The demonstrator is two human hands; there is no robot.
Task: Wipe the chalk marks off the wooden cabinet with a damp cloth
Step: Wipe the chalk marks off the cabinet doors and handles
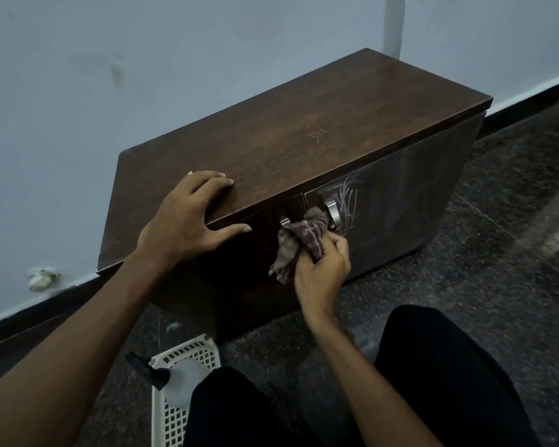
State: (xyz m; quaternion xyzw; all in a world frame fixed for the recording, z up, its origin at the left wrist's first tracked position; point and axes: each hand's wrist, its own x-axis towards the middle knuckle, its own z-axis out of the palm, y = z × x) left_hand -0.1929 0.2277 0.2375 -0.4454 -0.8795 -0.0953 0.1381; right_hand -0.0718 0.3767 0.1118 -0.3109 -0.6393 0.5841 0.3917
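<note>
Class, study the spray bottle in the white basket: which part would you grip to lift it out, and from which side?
Probably grip the spray bottle at its neck, just under the dark trigger head, coming from above and the left. The head sticks out over the basket rim there, while the pale body lies inside, partly behind the knee.

The left hand (191,217) lies spread over the front edge of the dark brown wooden cabinet (304,124), fingers on top, thumb against the front face, its bare forearm reaching in from the lower left. The right hand (323,269), with its forearm bare, curls its fingers round a crumpled checked maroon-and-beige cloth (304,237).
</note>
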